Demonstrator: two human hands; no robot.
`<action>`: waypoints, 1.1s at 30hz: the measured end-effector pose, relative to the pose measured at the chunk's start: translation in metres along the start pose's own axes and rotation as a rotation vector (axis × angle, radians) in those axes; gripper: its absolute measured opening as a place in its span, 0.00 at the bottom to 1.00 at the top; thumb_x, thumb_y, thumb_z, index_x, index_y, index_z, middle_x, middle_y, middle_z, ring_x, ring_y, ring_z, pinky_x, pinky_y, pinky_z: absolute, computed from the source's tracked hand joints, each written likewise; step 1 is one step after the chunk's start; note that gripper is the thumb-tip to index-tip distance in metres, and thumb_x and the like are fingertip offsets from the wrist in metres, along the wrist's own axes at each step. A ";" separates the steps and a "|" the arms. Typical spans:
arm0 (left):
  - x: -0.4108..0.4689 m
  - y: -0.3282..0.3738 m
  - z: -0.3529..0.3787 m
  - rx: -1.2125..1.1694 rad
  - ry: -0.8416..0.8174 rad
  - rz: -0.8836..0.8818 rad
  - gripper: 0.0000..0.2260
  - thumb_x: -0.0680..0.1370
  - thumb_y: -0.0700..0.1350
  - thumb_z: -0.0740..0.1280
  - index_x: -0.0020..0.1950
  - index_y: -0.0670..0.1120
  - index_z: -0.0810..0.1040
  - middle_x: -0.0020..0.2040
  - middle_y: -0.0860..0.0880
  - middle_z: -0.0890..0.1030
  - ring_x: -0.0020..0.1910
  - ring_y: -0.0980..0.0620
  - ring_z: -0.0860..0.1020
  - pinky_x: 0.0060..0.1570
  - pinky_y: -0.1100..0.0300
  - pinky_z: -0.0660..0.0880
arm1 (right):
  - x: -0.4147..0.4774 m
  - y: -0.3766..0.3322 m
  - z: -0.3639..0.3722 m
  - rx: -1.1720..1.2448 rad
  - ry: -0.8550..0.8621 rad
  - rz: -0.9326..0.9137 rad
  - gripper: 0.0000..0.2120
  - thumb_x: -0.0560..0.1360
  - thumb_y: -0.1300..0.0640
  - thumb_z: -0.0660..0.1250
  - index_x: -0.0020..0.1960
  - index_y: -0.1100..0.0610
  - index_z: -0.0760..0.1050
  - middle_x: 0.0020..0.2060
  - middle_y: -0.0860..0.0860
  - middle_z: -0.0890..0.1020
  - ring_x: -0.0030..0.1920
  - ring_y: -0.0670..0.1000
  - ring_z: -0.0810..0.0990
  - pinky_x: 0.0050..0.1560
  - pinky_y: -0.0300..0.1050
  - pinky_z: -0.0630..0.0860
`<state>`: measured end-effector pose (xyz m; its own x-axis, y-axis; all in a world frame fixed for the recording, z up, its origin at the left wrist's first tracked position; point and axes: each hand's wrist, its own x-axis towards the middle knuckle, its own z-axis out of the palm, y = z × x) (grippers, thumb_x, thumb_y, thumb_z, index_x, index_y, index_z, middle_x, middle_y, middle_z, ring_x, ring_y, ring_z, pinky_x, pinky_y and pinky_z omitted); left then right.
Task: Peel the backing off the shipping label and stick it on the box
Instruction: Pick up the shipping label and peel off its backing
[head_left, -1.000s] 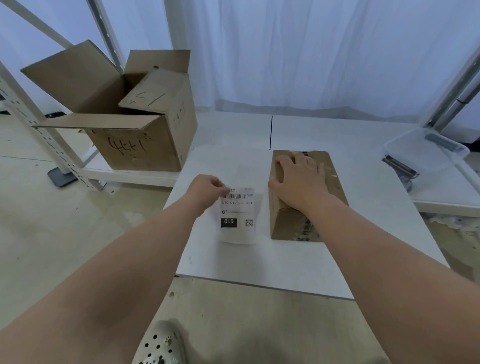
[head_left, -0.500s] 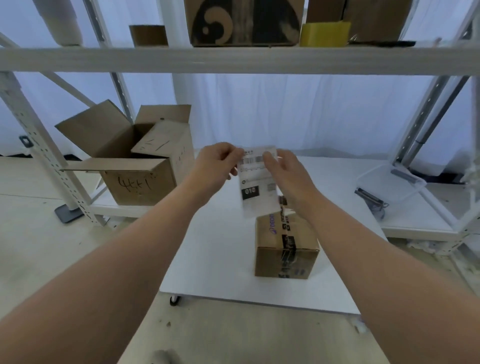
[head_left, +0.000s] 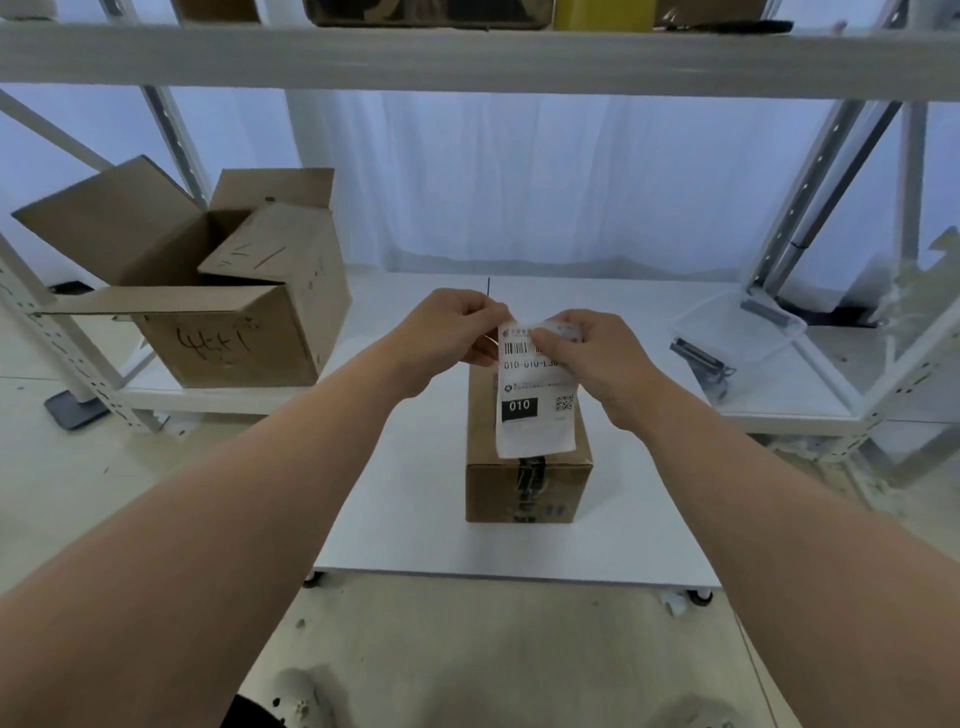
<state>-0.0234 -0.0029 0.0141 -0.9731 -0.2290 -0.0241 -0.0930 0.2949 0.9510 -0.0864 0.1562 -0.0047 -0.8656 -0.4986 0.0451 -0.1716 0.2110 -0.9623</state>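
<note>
A white shipping label (head_left: 535, 410) with a barcode, a black "010" block and a QR code hangs in the air above a small closed cardboard box (head_left: 527, 480) taped with dark tape. My left hand (head_left: 460, 332) pinches the label's top left corner. My right hand (head_left: 597, 353) pinches the top right edge, thumb over the barcode. The label's top edge curls between my fingers. The box sits on a white table (head_left: 415, 519), and the label hides most of its top.
A large open cardboard box (head_left: 218, 312) marked with handwriting stands on the low shelf at the left. A clear plastic tray (head_left: 737, 332) with dark metal clips beside it lies at the right. White shelf uprights flank the table, and a shelf beam (head_left: 467, 57) crosses overhead.
The label was lifted off the table by my left hand while my right hand left the box. Both hands now hold its top edge, lower and centred over the box.
</note>
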 end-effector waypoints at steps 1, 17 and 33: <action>0.003 0.000 0.002 0.026 -0.021 -0.008 0.11 0.80 0.48 0.62 0.45 0.42 0.78 0.41 0.46 0.83 0.39 0.52 0.80 0.43 0.62 0.80 | 0.001 0.003 0.000 -0.008 -0.009 0.011 0.04 0.75 0.57 0.68 0.45 0.57 0.77 0.39 0.52 0.83 0.36 0.49 0.81 0.31 0.35 0.76; 0.002 -0.021 -0.025 0.002 0.163 0.020 0.06 0.75 0.41 0.70 0.39 0.44 0.77 0.36 0.49 0.79 0.28 0.59 0.74 0.31 0.67 0.73 | 0.016 0.005 0.022 -0.160 0.197 -0.050 0.09 0.72 0.57 0.71 0.49 0.58 0.74 0.42 0.52 0.77 0.41 0.50 0.76 0.36 0.30 0.73; -0.006 -0.010 -0.017 -0.207 -0.024 -0.061 0.03 0.75 0.37 0.69 0.43 0.37 0.78 0.41 0.40 0.83 0.38 0.53 0.84 0.41 0.66 0.80 | 0.008 -0.007 0.026 -0.137 0.101 -0.160 0.03 0.72 0.57 0.70 0.41 0.57 0.80 0.37 0.52 0.83 0.38 0.50 0.82 0.47 0.48 0.82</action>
<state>-0.0131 -0.0203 0.0102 -0.9721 -0.2173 -0.0885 -0.1089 0.0839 0.9905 -0.0793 0.1286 -0.0045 -0.8637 -0.4500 0.2270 -0.3665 0.2516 -0.8957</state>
